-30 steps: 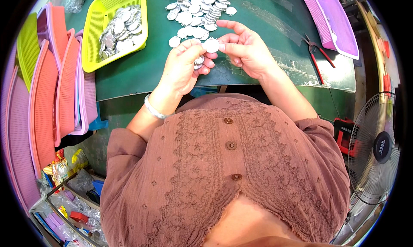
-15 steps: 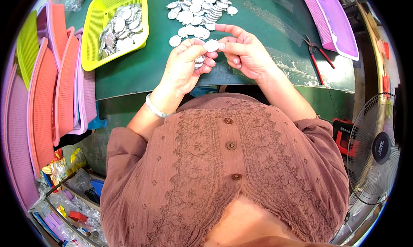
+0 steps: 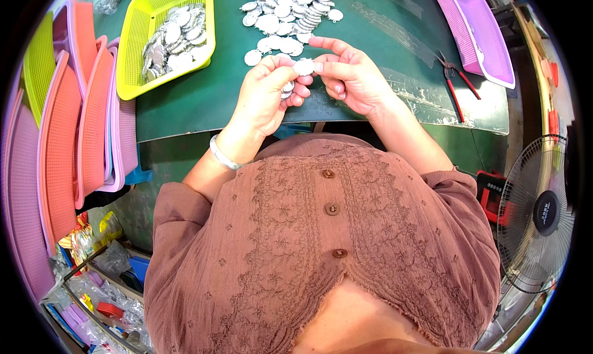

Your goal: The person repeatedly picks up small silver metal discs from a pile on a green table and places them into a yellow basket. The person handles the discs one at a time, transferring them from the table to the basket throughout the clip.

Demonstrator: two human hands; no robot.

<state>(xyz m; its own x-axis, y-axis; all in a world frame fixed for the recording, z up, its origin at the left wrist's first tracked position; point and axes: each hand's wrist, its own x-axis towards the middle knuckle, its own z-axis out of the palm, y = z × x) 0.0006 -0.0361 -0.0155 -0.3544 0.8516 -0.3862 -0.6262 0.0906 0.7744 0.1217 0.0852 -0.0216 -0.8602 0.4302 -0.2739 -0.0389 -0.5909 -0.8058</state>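
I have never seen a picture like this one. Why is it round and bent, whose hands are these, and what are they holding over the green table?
The camera sits on a person's head and looks down, so you see their own chest and arms from above. Its wide lens bends straight edges. There is no machine here, only two bare hands. The left hand and the right hand together pinch one small silver disc; the left hand also keeps a few more discs in its fingers. On the green table lies a pile of loose discs, a yellow basket with more discs, a purple tray and red-handled pliers. Pink and orange trays stand at the left, a fan at the right.
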